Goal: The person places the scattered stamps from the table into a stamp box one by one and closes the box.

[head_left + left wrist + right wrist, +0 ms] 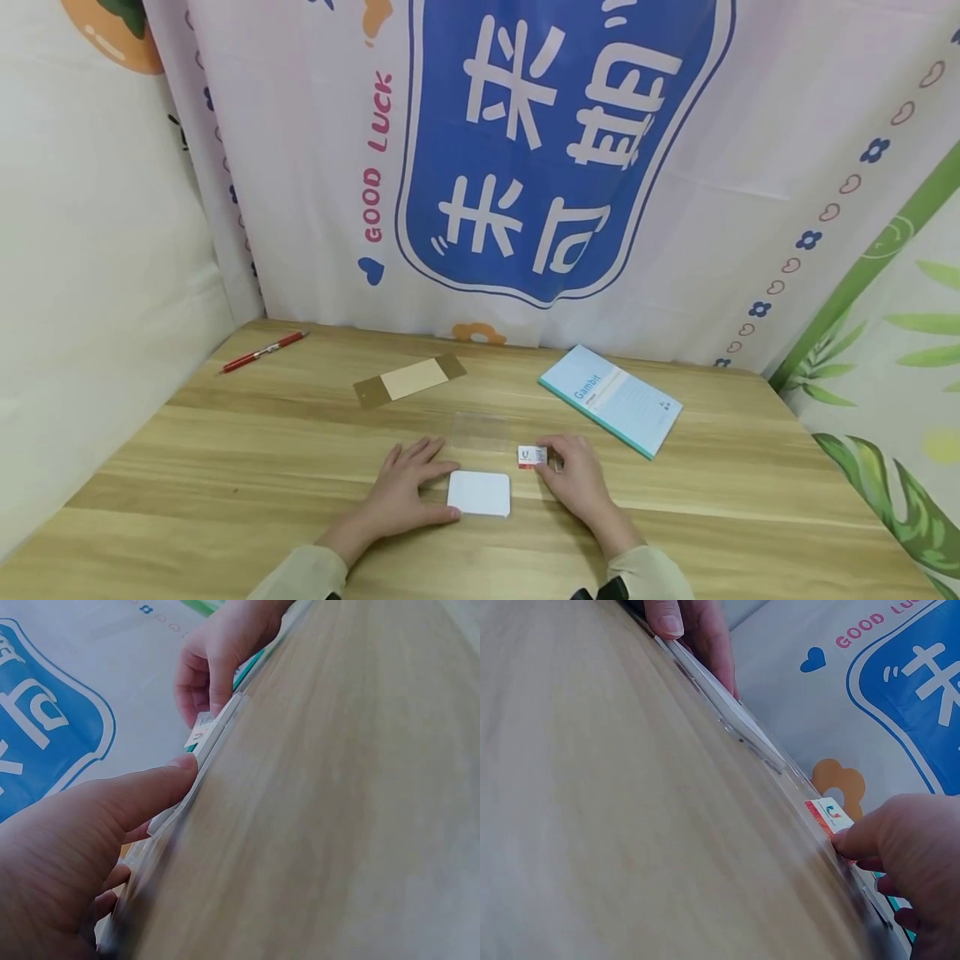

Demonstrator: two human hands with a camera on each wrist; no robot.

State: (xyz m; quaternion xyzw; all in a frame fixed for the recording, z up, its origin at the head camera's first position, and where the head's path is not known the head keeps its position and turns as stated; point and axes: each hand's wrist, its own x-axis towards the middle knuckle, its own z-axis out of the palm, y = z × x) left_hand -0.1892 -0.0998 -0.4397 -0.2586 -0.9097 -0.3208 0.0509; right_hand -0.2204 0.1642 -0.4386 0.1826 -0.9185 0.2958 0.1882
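Wooden table (225,467), left hand (405,487) flat against white card (480,493), right hand (573,475) grip pinching small packet (532,455)

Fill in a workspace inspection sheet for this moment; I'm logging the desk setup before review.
Surface: wooden table, pale grain.
Job's things: white card lying flat; small red-and-white packet beside it.
Clutter: red pen, brown-and-tan strip, teal booklet, clear sheet, faint.
Grippers: left hand rests against the card's left edge, fingers straight; right hand pinches the packet.
Cables: nothing seen.
Surroundings: printed curtain behind the table.
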